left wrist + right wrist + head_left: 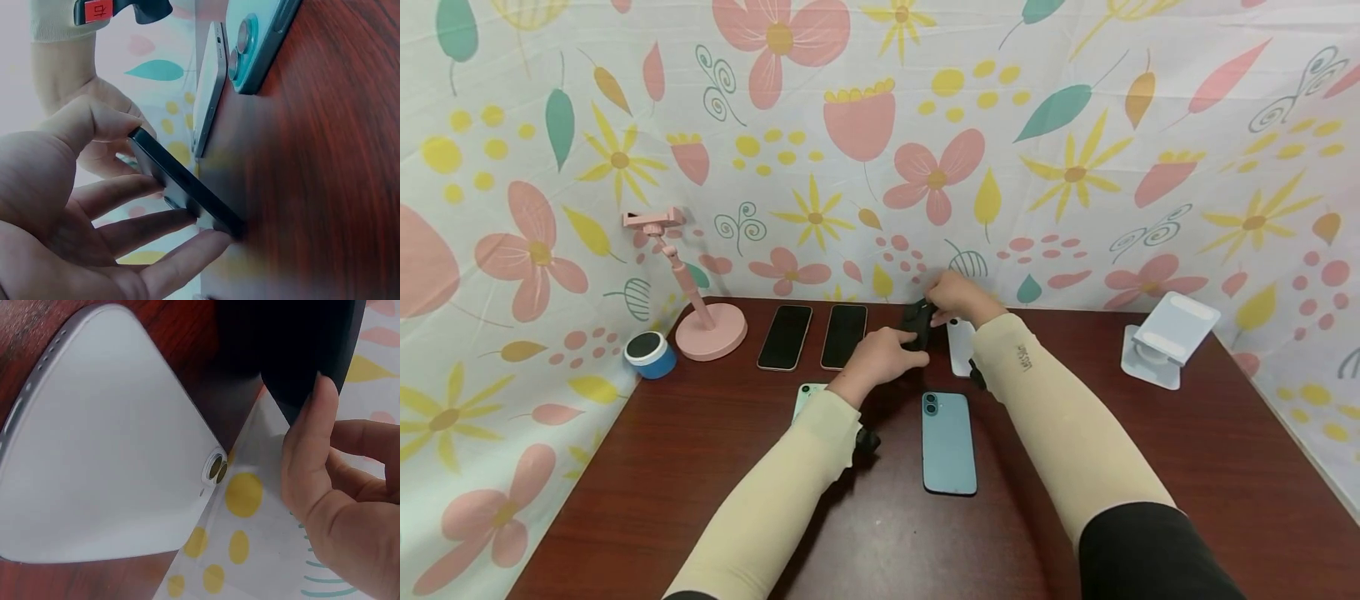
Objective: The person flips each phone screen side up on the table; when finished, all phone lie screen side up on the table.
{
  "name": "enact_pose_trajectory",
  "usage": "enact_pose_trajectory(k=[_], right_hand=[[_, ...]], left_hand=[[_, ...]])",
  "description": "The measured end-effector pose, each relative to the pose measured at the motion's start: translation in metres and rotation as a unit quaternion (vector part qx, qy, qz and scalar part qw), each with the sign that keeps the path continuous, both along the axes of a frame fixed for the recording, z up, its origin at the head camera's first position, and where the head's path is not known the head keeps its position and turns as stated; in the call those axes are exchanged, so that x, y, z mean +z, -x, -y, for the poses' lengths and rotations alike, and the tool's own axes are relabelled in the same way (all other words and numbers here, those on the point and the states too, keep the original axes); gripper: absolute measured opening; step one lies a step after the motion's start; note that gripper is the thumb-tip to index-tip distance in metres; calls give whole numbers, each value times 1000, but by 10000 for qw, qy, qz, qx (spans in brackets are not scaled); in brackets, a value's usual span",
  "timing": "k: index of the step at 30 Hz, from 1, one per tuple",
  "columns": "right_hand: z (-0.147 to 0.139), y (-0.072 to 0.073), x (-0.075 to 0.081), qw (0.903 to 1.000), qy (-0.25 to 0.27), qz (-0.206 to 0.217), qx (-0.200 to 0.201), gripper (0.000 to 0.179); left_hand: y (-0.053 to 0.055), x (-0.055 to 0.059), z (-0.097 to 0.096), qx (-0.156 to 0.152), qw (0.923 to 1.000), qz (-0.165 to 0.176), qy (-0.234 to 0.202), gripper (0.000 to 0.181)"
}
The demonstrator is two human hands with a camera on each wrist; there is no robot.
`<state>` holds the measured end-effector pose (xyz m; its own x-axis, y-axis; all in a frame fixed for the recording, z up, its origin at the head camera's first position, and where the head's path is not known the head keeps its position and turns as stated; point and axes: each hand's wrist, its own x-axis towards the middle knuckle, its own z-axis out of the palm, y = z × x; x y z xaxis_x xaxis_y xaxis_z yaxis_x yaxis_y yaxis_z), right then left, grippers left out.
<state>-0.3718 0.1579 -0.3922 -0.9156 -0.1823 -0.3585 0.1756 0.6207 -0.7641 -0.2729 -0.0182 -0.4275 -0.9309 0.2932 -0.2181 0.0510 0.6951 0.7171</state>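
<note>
A black phone [917,321] is held up on its edge near the back of the table, tilted, between both hands. My left hand [883,357] grips it from the near side; in the left wrist view its thumb is at one corner and its fingers spread along the other side of the phone [181,178]. At the far end my right hand [958,296] pinches it with the thumb and fingers, as the right wrist view shows at the phone's edge [312,356]. Just right of it lies a white phone [961,346], camera side up.
Nearer me lies a blue phone [951,446], back up. A pale green phone [808,393] is partly hidden by my left forearm. Two phones [786,337] lie screen up at back left, by a pink stand [711,333] and a blue round container [655,362]. A white stand [1176,329] is at right.
</note>
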Motion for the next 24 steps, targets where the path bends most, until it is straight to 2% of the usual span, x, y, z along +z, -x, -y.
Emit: enact_pose_trajectory(k=[2,5,8,17,24], right_hand=[[-1,1,-1,9997,187,149,-60,27],[-1,4,-2,9982,472,348,-160,44],[-1,5,-2,9956,726,541,-236,49],[-3,10,-3,9876,1281,878,-223,49],[-3,10,-4,9864,1362,867,-290,49]], left_hand=[[1,0,3,24,9999,73,-128,59],[2,0,8,75,9994,160,-290,58],[3,-1,11,118,9985,243,-482,58],[8,-1,18,145,9960,437,-765,59],[9,-5,22,120,9901,633,-1247,59]])
